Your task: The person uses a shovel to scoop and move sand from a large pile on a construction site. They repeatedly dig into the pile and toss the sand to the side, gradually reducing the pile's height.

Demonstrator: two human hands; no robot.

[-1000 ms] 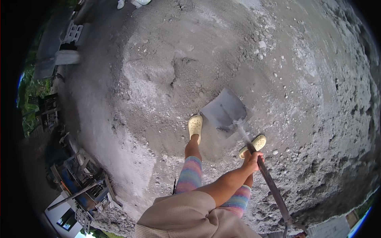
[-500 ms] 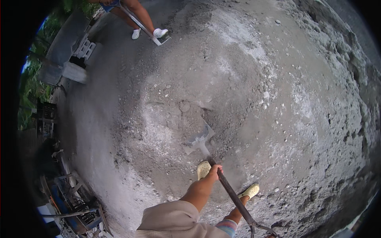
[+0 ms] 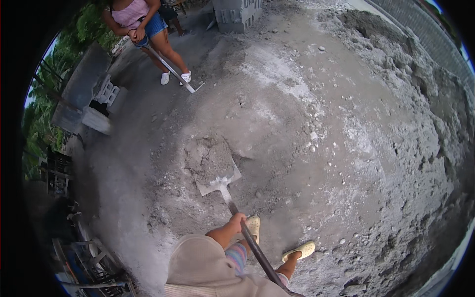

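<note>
My left hand (image 3: 237,221) is closed around the dark shaft of a shovel (image 3: 250,240). The shaft runs from the lower edge up to a flat metal blade (image 3: 217,171). The blade lies on the grey sand and cement heap (image 3: 297,123) with a load of grey mix on it, just ahead of my feet in pale yellow clogs (image 3: 300,250). My right hand does not show; the lower end of the shaft leaves the picture behind my beige top.
Another person (image 3: 143,24) stands at the upper left with a second shovel (image 3: 174,72) resting on the ground. Grey concrete blocks (image 3: 236,12) stand at the top, more blocks (image 3: 105,91) at the left. A lumpy grey mound (image 3: 420,99) rises on the right.
The blade has moved from beside my feet forward and left into the heap and now carries mix. The view has tipped up, bringing the other person in.
</note>
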